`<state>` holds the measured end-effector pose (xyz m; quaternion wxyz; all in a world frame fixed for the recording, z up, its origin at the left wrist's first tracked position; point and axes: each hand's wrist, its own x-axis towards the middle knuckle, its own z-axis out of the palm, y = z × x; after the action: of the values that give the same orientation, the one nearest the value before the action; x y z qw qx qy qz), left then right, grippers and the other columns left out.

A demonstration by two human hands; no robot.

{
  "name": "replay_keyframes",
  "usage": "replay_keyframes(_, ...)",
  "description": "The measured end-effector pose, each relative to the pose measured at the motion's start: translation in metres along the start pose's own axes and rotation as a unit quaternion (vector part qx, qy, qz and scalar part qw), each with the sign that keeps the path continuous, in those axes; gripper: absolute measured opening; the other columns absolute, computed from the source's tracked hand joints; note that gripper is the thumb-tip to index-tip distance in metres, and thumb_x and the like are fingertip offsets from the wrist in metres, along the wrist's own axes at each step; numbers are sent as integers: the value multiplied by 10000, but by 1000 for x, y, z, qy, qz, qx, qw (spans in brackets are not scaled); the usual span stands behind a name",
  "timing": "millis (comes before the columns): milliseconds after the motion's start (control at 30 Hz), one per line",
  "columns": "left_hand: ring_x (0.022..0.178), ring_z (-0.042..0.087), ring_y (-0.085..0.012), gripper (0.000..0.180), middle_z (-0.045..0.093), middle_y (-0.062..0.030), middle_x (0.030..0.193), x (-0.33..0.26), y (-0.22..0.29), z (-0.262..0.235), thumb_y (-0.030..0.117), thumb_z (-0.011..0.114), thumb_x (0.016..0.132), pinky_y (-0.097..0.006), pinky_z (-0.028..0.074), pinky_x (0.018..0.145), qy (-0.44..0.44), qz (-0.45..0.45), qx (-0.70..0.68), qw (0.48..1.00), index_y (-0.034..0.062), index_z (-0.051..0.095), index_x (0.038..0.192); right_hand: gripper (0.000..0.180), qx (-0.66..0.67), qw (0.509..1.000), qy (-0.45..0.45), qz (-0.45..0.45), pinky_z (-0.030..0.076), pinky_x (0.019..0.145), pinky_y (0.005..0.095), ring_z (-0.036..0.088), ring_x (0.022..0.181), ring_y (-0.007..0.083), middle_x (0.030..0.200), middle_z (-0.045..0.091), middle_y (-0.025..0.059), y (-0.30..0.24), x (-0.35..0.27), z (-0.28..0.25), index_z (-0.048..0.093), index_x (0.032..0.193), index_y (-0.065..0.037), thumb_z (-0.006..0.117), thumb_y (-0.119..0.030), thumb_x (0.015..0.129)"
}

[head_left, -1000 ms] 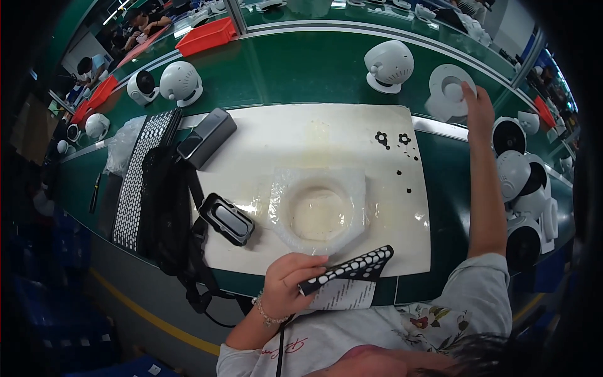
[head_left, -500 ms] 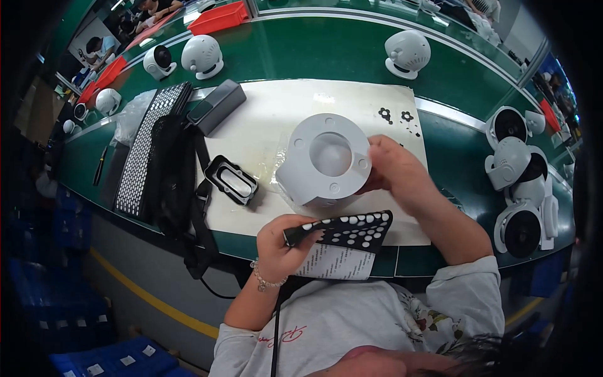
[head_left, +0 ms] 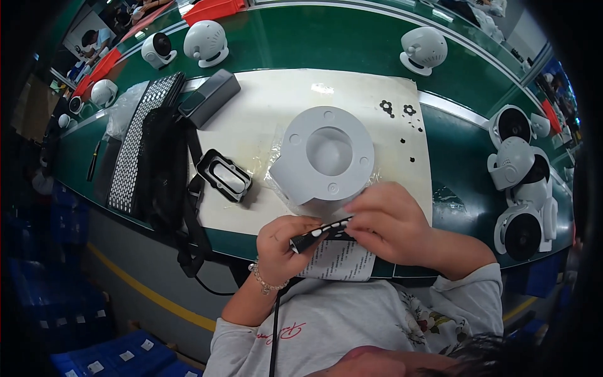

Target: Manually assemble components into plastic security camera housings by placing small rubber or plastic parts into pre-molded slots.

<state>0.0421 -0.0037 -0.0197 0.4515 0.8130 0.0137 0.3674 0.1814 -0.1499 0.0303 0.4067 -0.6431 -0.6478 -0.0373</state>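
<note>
My left hand (head_left: 277,246) grips a folded black sheet of round white adhesive dots (head_left: 306,240), held low at the bench edge. Its white printed backing (head_left: 339,260) hangs below. At the sheet's right end my right hand (head_left: 396,221) pinches with thumb and fingers. Whether a single dot is between those fingertips cannot be made out. Just beyond the hands, a round white plastic base (head_left: 295,146) with a wide central opening lies on clear plastic film. Shallow round recesses sit around its ring, and neither hand touches it.
To the left are a black-framed open case (head_left: 225,177), a grey box (head_left: 210,97), a black bag (head_left: 163,169) and a perforated strip (head_left: 141,141). White round fan-like units (head_left: 424,49) stand at the back; several more (head_left: 518,160) crowd the right. Black cut-out scraps (head_left: 386,107) lie on the white mat.
My right hand has left the base's right side and come down to the dotted sheet. The sheet, previously spread wider, now appears nearly edge-on. My left hand keeps its grip.
</note>
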Motion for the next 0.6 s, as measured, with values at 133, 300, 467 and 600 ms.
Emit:
replay_keyframes(133,642,605,-204,213,635,-103,788,3,3,-2,-37,685,608,-269,467,567,-25,-32,19,999,23,539,751,242,-6,994,16,-105,403,674,313,550,810,223,900,577,58,-7,0,-1,552,833,-85,682,-42,633)
replay_keyframes(300,672,609,-225,212,632,-104,801,0,3,-3,-38,654,582,-289,473,584,-30,-5,2,1000,22,554,758,396,46,994,27,-91,392,627,310,553,782,221,886,583,49,-5,10,8,453,982,-105,627,30,653)
replay_keyframes(467,718,617,-237,237,634,-100,819,0,-3,-4,-27,607,559,-301,483,612,-56,24,-31,998,20,579,789,481,67,989,16,-130,383,596,323,540,702,211,855,591,46,-6,5,12,395,1056,-118,581,78,659)
replay_keyframes(600,703,620,-238,250,640,-123,812,0,-4,-4,-46,604,523,-292,482,632,-60,39,-52,996,0,559,765,488,63,985,-4,-161,381,596,322,530,678,205,851,588,45,-7,8,11,385,1063,-120,567,89,661)
